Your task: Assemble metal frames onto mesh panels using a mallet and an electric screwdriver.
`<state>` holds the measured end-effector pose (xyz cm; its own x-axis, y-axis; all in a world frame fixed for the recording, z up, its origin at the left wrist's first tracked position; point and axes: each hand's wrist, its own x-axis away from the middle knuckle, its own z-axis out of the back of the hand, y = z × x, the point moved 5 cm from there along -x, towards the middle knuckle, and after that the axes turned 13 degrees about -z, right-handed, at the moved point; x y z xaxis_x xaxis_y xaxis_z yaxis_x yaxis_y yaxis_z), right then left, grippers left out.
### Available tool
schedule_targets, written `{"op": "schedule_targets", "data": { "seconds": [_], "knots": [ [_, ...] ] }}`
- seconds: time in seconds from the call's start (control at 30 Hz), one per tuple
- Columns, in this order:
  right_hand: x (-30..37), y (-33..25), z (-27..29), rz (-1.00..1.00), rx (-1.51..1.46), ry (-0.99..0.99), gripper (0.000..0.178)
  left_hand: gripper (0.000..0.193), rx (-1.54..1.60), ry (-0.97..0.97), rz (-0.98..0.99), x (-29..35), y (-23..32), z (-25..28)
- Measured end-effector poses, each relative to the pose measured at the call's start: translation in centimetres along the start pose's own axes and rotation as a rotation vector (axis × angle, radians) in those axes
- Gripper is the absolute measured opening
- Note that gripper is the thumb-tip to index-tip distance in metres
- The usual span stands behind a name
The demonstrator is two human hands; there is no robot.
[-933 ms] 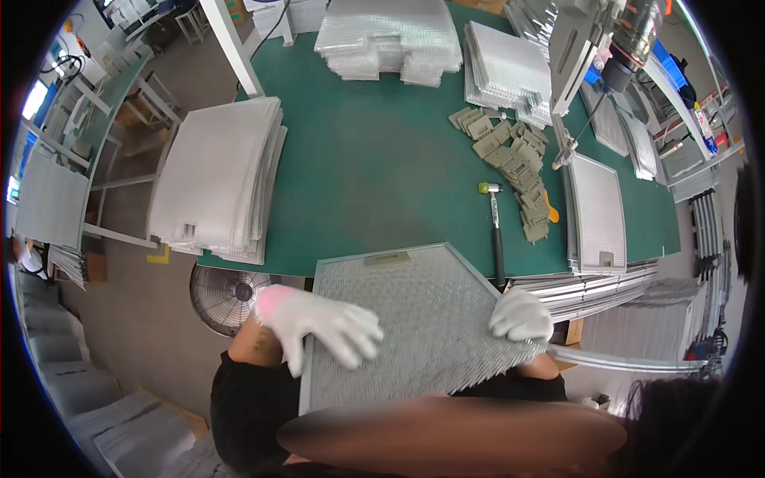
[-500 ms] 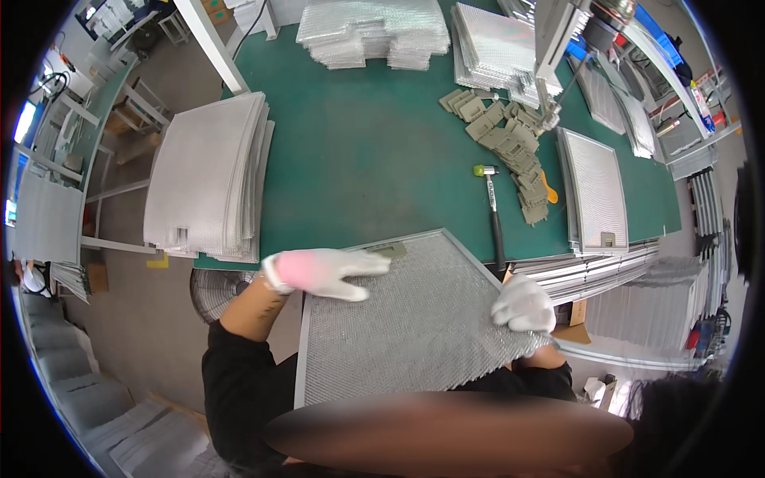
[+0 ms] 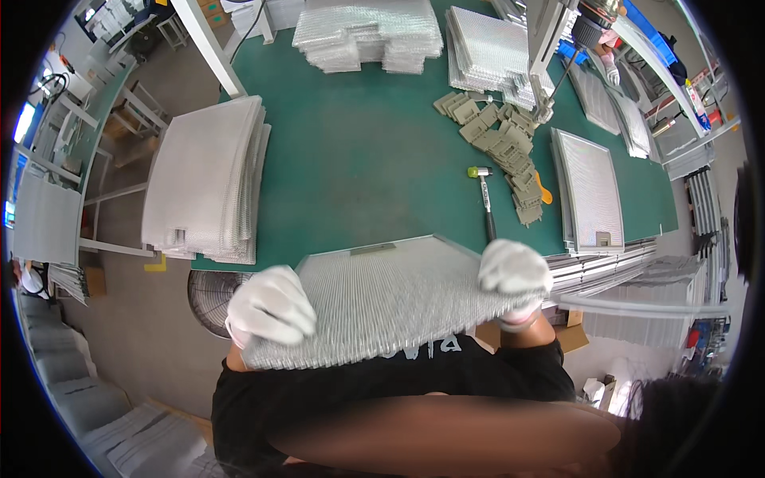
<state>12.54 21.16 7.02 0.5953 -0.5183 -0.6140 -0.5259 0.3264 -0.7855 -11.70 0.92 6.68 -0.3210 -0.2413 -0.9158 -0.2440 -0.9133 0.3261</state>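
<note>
I hold a flat metal mesh filter panel (image 3: 390,299) with a thin silver frame, lifted and tilted over the near edge of the green table (image 3: 358,159). My left hand (image 3: 271,307), in a white glove, grips the panel's near left corner. My right hand (image 3: 514,271), also gloved, grips its right edge. A small metal tab sits at the panel's far edge.
A stack of mesh panels (image 3: 207,179) lies at the table's left end. A rubber mallet (image 3: 484,195), grey plastic clips (image 3: 502,143) and a framed panel (image 3: 590,187) lie to the right. More mesh stacks (image 3: 366,32) stand at the back. A fan (image 3: 211,295) stands on the floor.
The panel has been raised and tipped up toward me. My left hand slid back from its top to the near left corner; my right hand rose with the right edge.
</note>
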Motion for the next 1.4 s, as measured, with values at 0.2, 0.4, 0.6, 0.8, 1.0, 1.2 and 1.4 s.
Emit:
{"op": "schedule_targets", "data": {
  "seconds": [0.2, 0.4, 0.6, 0.8, 1.0, 1.2, 1.4],
  "knots": [
    [5.3, -1.6, 1.3, 0.094, 0.046, -0.437, 0.012, 0.032, -0.337, -0.134, 0.739, 7.2, -2.8, -2.9],
    [6.7, -1.7, 2.1, -0.02, 0.164, -0.539, 0.013, 0.051, -0.612, -0.262, 1.069, 14.0, -4.5, -0.9],
    [7.3, -1.6, 2.1, -0.024, 0.161, -0.492, 0.011, 0.034, -0.585, -0.619, 1.329, 14.4, -5.5, 2.7],
    [7.6, -1.3, 2.1, 0.023, 0.134, -0.44, 0.012, 0.06, -0.091, -0.411, 0.974, 11.6, -17.9, -2.7],
    [6.3, -1.9, 0.7, 0.109, 0.165, -0.43, 0.054, 0.058, 0.016, -0.397, 0.966, 10.8, -23.0, -5.3],
    [6.2, -2.5, 0.4, 0.04, 0.237, -0.364, 0.049, 0.047, -0.124, -0.376, 1.203, 9.8, -18.8, -3.1],
    [3.4, -1.4, 1.2, 0.152, 0.109, -0.184, 0.024, 0.057, -0.012, -0.059, 1.153, 6.1, -8.0, 1.7]
  ]
}}
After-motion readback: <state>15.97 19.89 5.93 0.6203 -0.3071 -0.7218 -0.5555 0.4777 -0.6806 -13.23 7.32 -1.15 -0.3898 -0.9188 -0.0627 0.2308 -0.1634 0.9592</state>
